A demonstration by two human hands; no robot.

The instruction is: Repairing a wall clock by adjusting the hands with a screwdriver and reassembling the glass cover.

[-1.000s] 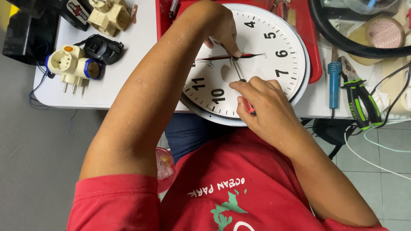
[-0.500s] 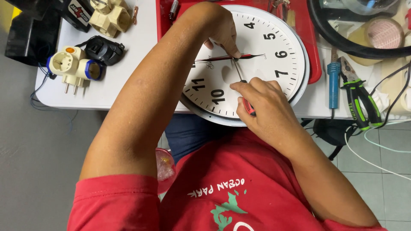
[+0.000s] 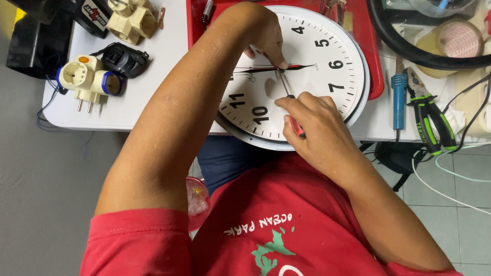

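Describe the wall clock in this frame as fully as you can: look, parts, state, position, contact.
The wall clock is round, with a white dial, black numerals and a pale rim. It lies face up on the white table, partly on a red tray, its near edge overhanging. The left hand presses fingertips at the centre hub; the right hand points a red-handled tool there. A thin red hand lies roughly level.

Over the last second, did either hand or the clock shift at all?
Nothing visibly changed. The left hand still presses at the hub of the round white wall clock, and the right hand still holds the red-handled screwdriver with its tip at the hub.
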